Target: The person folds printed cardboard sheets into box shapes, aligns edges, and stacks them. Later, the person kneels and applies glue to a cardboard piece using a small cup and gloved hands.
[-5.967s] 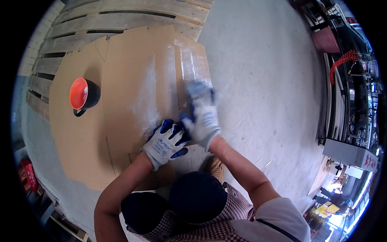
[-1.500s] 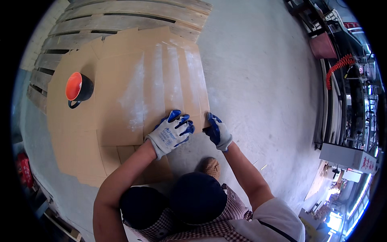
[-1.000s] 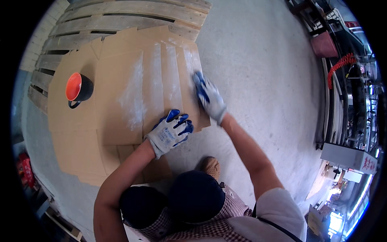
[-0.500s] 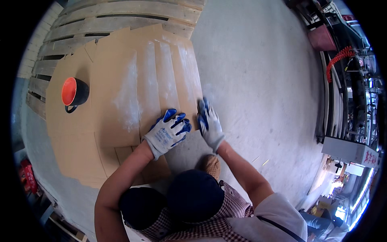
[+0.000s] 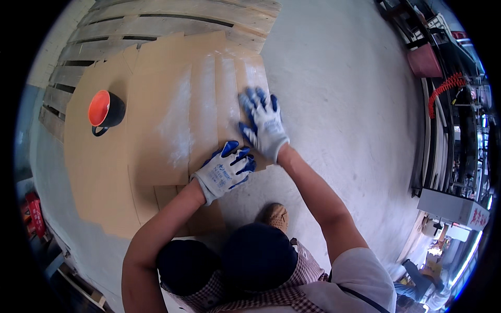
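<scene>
Overlapping sheets of brown cardboard (image 5: 156, 88) lie in front of me, smeared with whitish streaks along their right part. My left hand (image 5: 224, 169), in a white and blue work glove, rests on the near edge of the sheets with its fingers spread. Farther up, my right hand (image 5: 264, 122), gloved alike, lies over the right-hand sheet near its outer edge. Its fingers are apart and slightly blurred, and nothing shows in them. At the left of the cardboard is a black mug (image 5: 107, 109) with an orange inside, its handle toward me.
A slatted wooden pallet (image 5: 172, 23) extends under and beyond the cardboard. Grey concrete floor (image 5: 334, 104) runs along the right. Shelving with a coiled red hose (image 5: 443, 88) and a reddish bin (image 5: 424, 60) lines the far right. Another person (image 5: 422, 287) appears at lower right.
My right hand has moved from beside the cardboard's right edge up onto its surface, fingers spreading. My left hand stays at the near edge. The view has shifted slightly.
</scene>
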`<state>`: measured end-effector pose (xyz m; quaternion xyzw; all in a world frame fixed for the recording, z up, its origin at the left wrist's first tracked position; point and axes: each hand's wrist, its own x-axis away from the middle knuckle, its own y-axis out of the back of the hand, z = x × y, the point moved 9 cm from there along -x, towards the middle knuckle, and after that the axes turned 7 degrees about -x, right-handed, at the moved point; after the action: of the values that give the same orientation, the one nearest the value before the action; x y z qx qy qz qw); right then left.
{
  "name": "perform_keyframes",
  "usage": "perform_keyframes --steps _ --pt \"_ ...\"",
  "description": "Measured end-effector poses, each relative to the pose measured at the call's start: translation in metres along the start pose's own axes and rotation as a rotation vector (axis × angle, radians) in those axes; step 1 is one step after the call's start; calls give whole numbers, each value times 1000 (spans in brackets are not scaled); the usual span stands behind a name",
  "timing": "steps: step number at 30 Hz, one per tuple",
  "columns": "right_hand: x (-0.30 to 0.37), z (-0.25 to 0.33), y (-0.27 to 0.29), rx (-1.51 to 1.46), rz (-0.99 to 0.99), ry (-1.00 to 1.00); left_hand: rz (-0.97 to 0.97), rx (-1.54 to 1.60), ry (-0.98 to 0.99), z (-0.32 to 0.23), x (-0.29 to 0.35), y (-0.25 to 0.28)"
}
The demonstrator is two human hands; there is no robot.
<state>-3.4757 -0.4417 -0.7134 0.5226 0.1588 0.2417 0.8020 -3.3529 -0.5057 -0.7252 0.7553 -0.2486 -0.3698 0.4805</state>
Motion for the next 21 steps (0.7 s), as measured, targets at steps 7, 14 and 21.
perform_keyframes --steps 7,14,21 --pt "84 -12 -31 -59 2 -269 -3 -29 -3 -2 10 7" --pt "21 47 33 -35 -88 -120 -2 -38 -10 3 15 13" --pt "-158 74 -38 13 2 51 -84 73 36 -2 18 14"
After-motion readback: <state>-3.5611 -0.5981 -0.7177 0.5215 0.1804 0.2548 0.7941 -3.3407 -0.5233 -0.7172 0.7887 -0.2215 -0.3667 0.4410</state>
